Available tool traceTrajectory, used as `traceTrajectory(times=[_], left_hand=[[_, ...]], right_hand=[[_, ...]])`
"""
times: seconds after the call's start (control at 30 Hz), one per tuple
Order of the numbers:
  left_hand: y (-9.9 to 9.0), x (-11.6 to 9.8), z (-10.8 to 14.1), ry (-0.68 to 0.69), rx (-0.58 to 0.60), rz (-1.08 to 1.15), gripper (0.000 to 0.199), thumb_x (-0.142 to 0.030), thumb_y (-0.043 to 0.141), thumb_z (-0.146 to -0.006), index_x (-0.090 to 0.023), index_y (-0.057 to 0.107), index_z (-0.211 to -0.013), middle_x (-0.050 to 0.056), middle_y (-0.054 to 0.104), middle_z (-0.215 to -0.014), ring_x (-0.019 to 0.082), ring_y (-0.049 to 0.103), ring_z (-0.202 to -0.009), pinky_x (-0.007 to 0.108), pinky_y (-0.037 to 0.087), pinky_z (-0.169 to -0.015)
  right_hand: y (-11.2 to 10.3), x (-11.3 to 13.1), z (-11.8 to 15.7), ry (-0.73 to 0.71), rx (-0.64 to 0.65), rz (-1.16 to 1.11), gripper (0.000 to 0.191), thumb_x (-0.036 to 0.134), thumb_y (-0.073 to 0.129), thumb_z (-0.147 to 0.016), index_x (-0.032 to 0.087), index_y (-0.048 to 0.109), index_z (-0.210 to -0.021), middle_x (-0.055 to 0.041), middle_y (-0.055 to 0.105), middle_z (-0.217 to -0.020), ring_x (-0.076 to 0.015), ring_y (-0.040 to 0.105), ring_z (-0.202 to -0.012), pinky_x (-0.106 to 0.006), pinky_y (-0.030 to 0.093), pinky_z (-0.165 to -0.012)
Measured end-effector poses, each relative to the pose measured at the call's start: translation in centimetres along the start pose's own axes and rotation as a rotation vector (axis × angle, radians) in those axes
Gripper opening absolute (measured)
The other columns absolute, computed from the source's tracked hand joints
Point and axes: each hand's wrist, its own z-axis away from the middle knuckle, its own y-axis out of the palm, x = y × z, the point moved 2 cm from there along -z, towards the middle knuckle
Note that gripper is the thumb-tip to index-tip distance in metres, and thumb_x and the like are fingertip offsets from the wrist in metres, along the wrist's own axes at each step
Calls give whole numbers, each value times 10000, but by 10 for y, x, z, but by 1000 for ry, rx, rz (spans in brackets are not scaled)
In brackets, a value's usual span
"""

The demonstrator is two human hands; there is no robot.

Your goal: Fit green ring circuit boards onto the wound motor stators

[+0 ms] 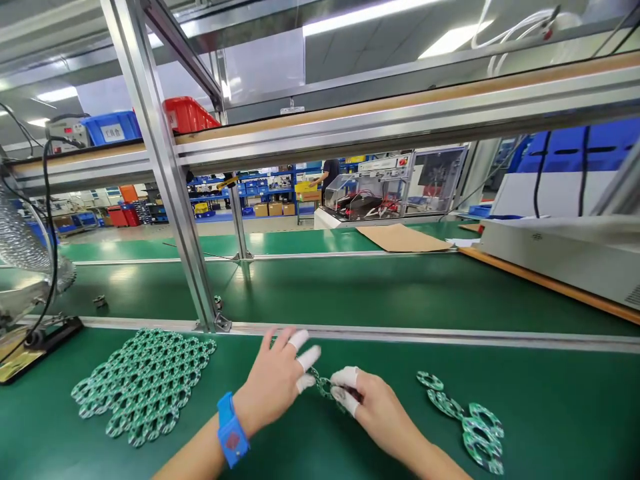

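Observation:
White covers are on some fingertips of both hands. My left hand (281,375), with a blue wristband (233,430), has its fingers apart over the green mat; its thumb and a finger are at one end of a short string of green ring-shaped boards (323,385). My right hand (367,402) pinches the other end between thumb and forefinger. To the left lies a wide flat array of similar ring boards (150,380). A few loose ring boards (483,437) lie on the right, partly overlapping.
A metal post (170,180) rises behind the array from a metal rail (400,335). At far left are a black-edged tray (45,350) and a silver hose (25,233). Brown cardboard (403,238) lies farther back. A person (330,175) stands in the background.

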Motion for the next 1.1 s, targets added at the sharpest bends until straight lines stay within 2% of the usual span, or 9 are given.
traceTrajectory(times=[0.07,0.13,0.23,0.33,0.5,0.7,0.9,1.0,1.1], left_hand=[[4,-9,-1,94,118,-67,181,-238,447,-895,-222,586,-1009,64,575,-1049,245,430,-1102,434,318,-958],[11,-11,-1,100,175,-67,172,-199,429,-898,-191,599,-868,47,576,-886,199,484,-915,340,387,-814],[22,-4,0,52,181,-36,186,-191,422,-899,-180,594,-830,39,558,-844,172,470,-801,288,386,-697],[30,0,1,8,193,-6,187,-195,420,-901,-189,598,-844,34,558,-852,169,469,-803,278,383,-688],[42,-7,2,-116,264,-36,191,-121,429,-862,-161,582,-754,51,553,-843,179,478,-808,283,398,-677],[47,-20,2,-139,215,-44,189,-108,414,-857,-154,576,-773,62,545,-847,193,480,-811,301,411,-660],[45,-19,3,-137,155,18,180,-134,432,-863,-163,585,-772,56,543,-833,181,481,-793,292,406,-664],[49,-18,2,-163,163,74,176,-114,447,-842,-162,595,-760,57,546,-825,176,484,-787,283,408,-674],[55,-13,1,-260,168,127,195,-65,444,-809,-147,602,-729,70,555,-825,184,491,-802,288,416,-696]], right_hand=[[-3,6,4,-31,-10,131,255,231,393,-831,216,642,-778,-36,608,-734,-162,517,-675,-262,364,-619],[-5,9,7,-47,-13,210,263,220,393,-838,226,656,-823,-40,620,-752,-162,533,-676,-258,368,-614],[-5,5,9,-44,6,268,251,235,408,-852,240,657,-885,-39,638,-792,-162,559,-696,-249,383,-619],[-4,-1,7,-28,43,330,273,184,394,-857,238,652,-929,-41,651,-828,-167,585,-736,-246,393,-641],[4,4,1,142,88,481,304,40,382,-783,182,651,-770,-63,663,-780,-191,616,-726,-255,360,-601],[-1,5,-1,277,70,538,315,14,366,-772,153,649,-771,-99,677,-796,-206,637,-710,-262,337,-568],[-15,-2,-5,141,-19,394,272,249,421,-860,232,670,-967,-68,679,-955,-241,615,-887,-280,400,-666],[-4,5,-6,94,39,319,292,177,416,-819,251,697,-848,-35,690,-825,-200,616,-765,-260,381,-623],[7,14,-4,153,40,346,285,166,429,-798,228,684,-689,-43,686,-733,-187,606,-675,-255,351,-575]])
